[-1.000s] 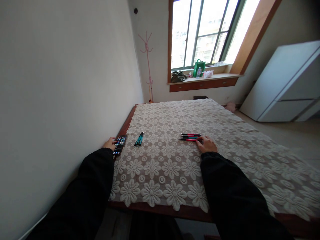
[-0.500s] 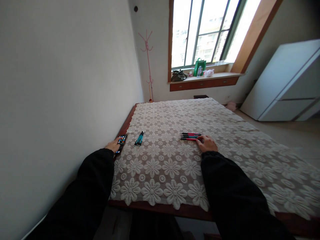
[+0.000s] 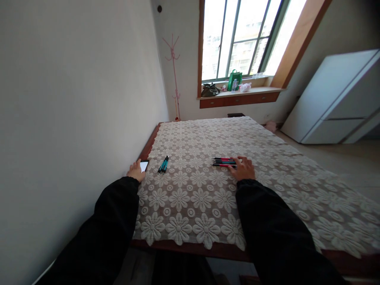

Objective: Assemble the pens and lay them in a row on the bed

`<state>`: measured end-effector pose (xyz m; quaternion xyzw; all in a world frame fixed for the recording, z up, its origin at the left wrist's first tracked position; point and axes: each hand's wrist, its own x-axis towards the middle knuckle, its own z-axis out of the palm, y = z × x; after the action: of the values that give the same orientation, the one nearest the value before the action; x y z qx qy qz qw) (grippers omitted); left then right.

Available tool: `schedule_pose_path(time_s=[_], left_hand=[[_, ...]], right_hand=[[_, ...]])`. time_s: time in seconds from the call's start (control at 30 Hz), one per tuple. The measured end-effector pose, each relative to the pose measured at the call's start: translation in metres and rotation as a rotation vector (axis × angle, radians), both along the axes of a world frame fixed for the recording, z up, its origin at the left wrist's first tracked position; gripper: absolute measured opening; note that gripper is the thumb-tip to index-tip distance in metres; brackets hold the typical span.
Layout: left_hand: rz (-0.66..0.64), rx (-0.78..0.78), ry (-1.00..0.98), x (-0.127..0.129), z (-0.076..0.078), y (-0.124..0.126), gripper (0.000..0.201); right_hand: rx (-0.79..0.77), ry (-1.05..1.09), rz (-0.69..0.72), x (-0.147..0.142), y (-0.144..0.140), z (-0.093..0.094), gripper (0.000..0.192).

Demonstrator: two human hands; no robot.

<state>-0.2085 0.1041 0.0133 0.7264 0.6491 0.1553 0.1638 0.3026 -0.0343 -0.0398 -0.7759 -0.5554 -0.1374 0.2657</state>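
A dark smartphone [image 3: 144, 165] lies at the left edge of a table covered by a white lace flower cloth [image 3: 208, 186]. My left hand [image 3: 135, 171] rests over the phone's near end, hiding most of it. A small bunch of teal pens [image 3: 163, 164] lies just right of the phone. Further right lies a row of red and black pens [image 3: 223, 162]. My right hand [image 3: 245, 169] lies flat on the cloth with its fingertips touching the right ends of those pens. Both arms wear black sleeves.
A white wall runs close along the table's left side. Beyond the table are a pink coat stand [image 3: 173, 75], a window sill with a green bag [image 3: 234, 80] and a white cabinet [image 3: 335, 103] at the right. The dark wooden table edge [image 3: 192, 249] is nearest me.
My left hand slid forward over the phone, so the lit screen with icons is now mostly covered. My right hand shifted slightly onto the red pens' ends. The view tilted a little.
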Motion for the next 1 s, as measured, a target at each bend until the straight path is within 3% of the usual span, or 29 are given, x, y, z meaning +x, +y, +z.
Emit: schedule_pose_path(time_s=[0.17, 0.27, 0.4, 0.6, 0.73, 0.83, 1.0], left_hand=[[-0.154, 0.198, 0.128, 0.051, 0.001, -0.012, 0.048], [-0.164, 0.193, 0.145, 0.082, 0.0, -0.018, 0.034], [-0.149, 0.16, 0.169, 0.108, -0.005, -0.022, 0.032], [-0.1, 0.268, 0.114, 0.115, -0.017, -0.025, 0.027], [-0.073, 0.298, 0.088, 0.113, -0.022, -0.024, 0.022], [-0.09, 0.301, 0.053, 0.11, -0.023, -0.023, 0.019], [-0.126, 0.316, -0.027, 0.109, -0.023, -0.025, 0.015]], right_hand=[[-0.076, -0.108, 0.154, -0.008, 0.006, 0.008, 0.04], [-0.16, -0.131, 0.179, -0.001, 0.015, 0.01, 0.041], [-0.251, -0.172, 0.278, 0.011, 0.025, 0.006, 0.036], [-0.16, -0.175, 0.349, 0.02, 0.027, -0.007, 0.042], [-0.043, -0.193, 0.378, 0.025, 0.027, -0.011, 0.028], [0.016, -0.216, 0.348, 0.027, 0.026, -0.014, 0.018], [0.064, -0.244, 0.244, 0.028, 0.023, -0.011, 0.018]])
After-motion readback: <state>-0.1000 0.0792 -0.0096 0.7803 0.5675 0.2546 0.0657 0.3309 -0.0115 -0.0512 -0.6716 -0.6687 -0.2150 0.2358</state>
